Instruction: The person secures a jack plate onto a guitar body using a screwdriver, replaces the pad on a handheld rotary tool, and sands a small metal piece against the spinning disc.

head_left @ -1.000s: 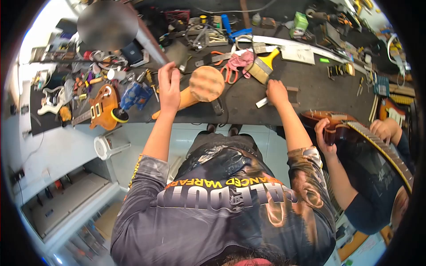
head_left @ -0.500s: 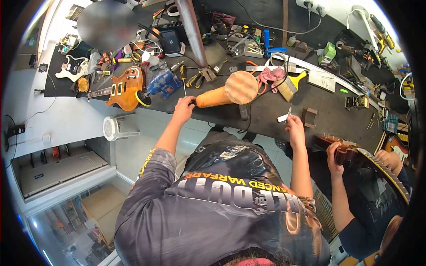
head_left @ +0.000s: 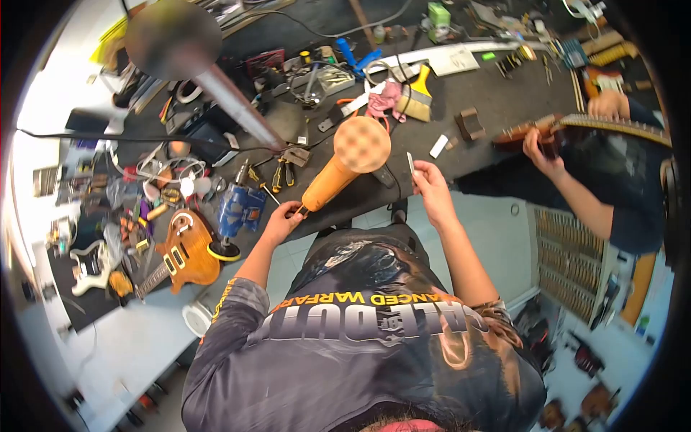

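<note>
My left hand [head_left: 282,222] has its fingers closed round the narrow lower end of an orange-brown wooden piece [head_left: 332,181], whose round checkered top [head_left: 361,145] lies up and to the right. In my right hand [head_left: 430,184] a small thin light-coloured blade-like piece [head_left: 410,163] is pinched, its tip pointing up. A small white block [head_left: 438,146] rests on the dark bench just beyond that hand. Further back lie a yellow-handled brush [head_left: 417,101] and a pink cloth [head_left: 385,98].
A co-worker's hands [head_left: 543,155] hold a guitar [head_left: 597,124] at the right. On the left are an orange guitar body [head_left: 194,248], a blue power tool [head_left: 240,210] and a slanted metal post [head_left: 241,108]. A brown grooved block [head_left: 471,124] sits right of the brush.
The view has turned and shifted. My right hand has come away from the white block, holding the thin piece. My left hand has moved from beside the wooden piece to its narrow end.
</note>
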Action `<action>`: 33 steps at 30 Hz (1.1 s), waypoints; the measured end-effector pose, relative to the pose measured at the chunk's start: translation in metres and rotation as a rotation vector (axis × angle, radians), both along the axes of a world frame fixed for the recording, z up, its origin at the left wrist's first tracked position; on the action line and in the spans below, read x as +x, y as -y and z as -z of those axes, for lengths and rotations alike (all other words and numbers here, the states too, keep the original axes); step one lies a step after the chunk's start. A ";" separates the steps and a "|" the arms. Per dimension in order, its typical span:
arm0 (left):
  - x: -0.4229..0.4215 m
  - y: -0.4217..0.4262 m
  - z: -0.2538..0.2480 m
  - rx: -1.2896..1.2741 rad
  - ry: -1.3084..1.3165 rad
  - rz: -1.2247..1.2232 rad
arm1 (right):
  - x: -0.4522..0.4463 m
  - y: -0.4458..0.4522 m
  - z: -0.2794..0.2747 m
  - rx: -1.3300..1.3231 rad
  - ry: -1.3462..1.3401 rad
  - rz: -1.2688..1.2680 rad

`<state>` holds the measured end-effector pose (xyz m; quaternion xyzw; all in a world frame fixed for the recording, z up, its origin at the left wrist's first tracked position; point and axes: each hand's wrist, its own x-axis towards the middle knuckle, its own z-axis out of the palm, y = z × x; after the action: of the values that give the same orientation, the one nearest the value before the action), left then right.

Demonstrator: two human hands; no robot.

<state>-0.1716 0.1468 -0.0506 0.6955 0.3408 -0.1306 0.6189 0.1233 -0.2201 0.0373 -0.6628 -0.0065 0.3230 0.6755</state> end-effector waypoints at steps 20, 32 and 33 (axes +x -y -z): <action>-0.007 0.051 -0.002 0.850 0.041 0.314 | -0.126 -0.003 0.040 0.079 -0.187 0.515; -0.005 0.061 0.008 1.202 -0.023 0.407 | -0.102 0.087 0.058 0.010 -0.241 0.424; -0.004 0.061 0.006 1.215 -0.007 0.430 | -0.098 0.095 0.056 0.008 -0.239 0.422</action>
<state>-0.1760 0.0861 -0.0565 0.9744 0.2091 -0.0376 0.0736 0.0249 -0.3152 -0.0182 -0.6039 0.2108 0.2507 0.7266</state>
